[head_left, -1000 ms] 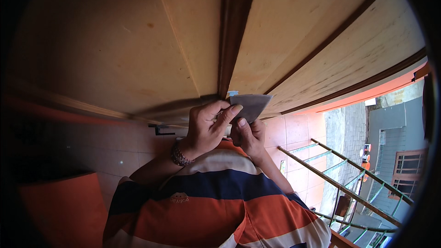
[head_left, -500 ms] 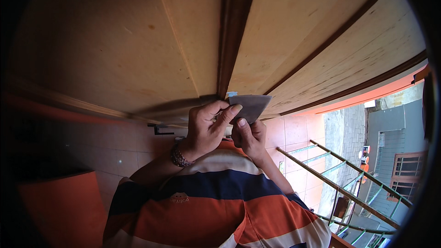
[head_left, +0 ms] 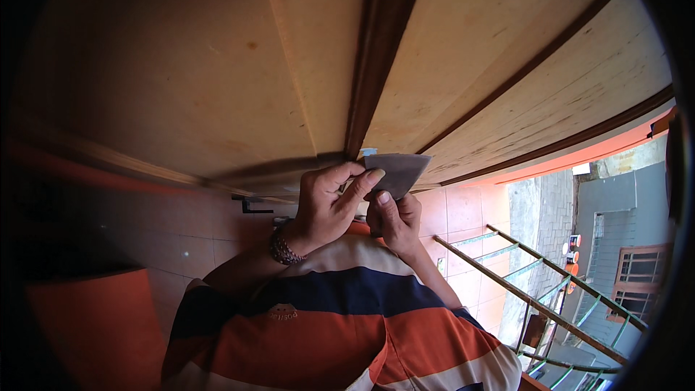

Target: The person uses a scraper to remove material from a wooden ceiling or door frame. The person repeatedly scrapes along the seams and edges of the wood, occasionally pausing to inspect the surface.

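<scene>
1. We take the dark wooden rail (head_left: 380,43) between the pale panels as our landmark; it runs from the top edge down to just above our hands.
2. Left of the rail spreads the broad pale wood panel (head_left: 181,72), with tiled wall (head_left: 195,239) under it.
3. Below the rail's lower end and slightly left, our left hand (head_left: 326,206) is half curled, with a beaded bracelet (head_left: 282,247) at the wrist. Its thumb and forefinger pinch the left edge of the grey sheet (head_left: 397,172); the other fingers are loosely bent.
4. The grey sheet, a small flat piece like sandpaper, sits right under the rail's end, held up close to the wood.
5. Our right hand (head_left: 394,221), below the sheet and just right of the rail's line, is nearly closed, gripping the sheet's lower edge from beneath.
6. Far right of the rail, green metal railings (head_left: 550,297) slope downward.
</scene>
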Motion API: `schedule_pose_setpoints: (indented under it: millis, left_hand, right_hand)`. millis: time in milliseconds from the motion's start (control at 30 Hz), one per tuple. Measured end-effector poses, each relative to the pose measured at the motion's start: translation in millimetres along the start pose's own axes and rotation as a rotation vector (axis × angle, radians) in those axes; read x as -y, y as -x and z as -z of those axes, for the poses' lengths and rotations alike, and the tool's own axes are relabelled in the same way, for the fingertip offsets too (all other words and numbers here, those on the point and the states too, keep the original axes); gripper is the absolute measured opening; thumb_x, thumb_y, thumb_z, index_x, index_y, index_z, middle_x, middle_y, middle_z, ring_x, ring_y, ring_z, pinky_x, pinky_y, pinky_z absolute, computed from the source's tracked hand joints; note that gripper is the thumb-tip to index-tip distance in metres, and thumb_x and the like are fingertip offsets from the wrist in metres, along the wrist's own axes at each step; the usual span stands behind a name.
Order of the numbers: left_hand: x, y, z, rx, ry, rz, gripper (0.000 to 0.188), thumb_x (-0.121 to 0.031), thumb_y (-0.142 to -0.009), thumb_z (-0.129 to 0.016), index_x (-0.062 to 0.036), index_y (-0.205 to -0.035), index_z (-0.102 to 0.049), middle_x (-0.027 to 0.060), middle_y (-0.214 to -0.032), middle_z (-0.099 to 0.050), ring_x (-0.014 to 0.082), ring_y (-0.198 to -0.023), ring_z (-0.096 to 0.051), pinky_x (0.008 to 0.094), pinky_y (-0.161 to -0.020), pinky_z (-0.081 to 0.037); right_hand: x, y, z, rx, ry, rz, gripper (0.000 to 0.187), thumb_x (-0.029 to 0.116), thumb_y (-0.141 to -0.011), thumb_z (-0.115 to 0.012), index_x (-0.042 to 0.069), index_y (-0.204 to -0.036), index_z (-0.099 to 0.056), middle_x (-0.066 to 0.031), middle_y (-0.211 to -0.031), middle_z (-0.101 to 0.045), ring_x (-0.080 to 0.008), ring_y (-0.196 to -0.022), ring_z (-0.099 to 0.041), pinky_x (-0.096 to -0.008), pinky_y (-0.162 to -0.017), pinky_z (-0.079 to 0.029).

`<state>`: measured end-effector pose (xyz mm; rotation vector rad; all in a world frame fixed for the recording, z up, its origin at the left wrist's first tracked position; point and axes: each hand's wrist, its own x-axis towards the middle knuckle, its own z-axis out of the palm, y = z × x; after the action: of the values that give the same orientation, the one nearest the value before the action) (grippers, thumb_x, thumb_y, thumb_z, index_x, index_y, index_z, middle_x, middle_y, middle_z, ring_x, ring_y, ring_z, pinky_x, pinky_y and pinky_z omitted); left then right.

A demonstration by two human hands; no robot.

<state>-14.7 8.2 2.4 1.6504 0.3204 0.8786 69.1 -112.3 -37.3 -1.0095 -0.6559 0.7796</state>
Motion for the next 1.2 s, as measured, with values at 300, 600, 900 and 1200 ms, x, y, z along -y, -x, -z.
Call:
schedule_pose_setpoints:
  millis: [300, 600, 900, 1200]
  left_hand:
    - [-3.2, -0.1, 3.8, 0.016, 0.020, 0.032, 0.020, -0.014, -0.092, -0.066, 0.0025, -0.080, -0.065, 0.0043, -0.055, -0.053, 0.0046, -0.051, -0.043, 0.0245, -0.045, -0.035]
    - [-3.5, 0.4, 15.9, 0.094, -0.074, 0.006, 0.019, -0.013, -0.091, -0.066, 0.0023, -0.079, -0.065, 0.0045, -0.057, -0.056, 0.0052, -0.052, -0.049, 0.0238, -0.046, -0.037]
    - [-6.7, 14.0, 26.9, 0.098, 0.166, 0.079, 0.012, -0.006, -0.090, -0.061, 0.0038, -0.097, -0.065, 0.0065, -0.080, -0.068, 0.0095, -0.070, -0.063, 0.0228, -0.062, -0.050]
    - [1.1, 11.0, 15.6, 0.077, 0.175, 0.163, 0.017, -0.011, -0.091, -0.066, 0.0041, -0.098, -0.067, 0.0061, -0.086, -0.070, 0.0078, -0.077, -0.063, 0.0234, -0.065, -0.051]
  right_hand:
    - [3.6, 2.0, -3.0, -0.028, 0.068, -0.017, 0.023, 0.016, -0.100, -0.052, -0.004, -0.099, -0.063, 0.0011, -0.059, -0.052, -0.0047, -0.048, -0.043, -0.0223, -0.043, -0.033]
    - [10.7, 1.6, 4.5, 0.065, 0.039, -0.175, 0.029, 0.021, -0.101, -0.051, -0.004, -0.098, -0.063, 0.0001, -0.064, -0.055, -0.0065, -0.053, -0.048, -0.0233, -0.047, -0.038]
    - [13.0, -4.4, 3.8, 0.203, 0.348, -0.126, 0.028, 0.027, -0.100, -0.053, 0.001, -0.109, -0.058, -0.0045, -0.067, -0.061, -0.0123, -0.058, -0.058, -0.0270, -0.055, -0.046]
    - [9.3, -6.2, 8.6, 0.193, 0.542, -0.033, 0.027, 0.025, -0.099, -0.054, -0.001, -0.103, -0.058, -0.0139, -0.064, -0.060, -0.0223, -0.056, -0.062, -0.0332, -0.054, -0.046]
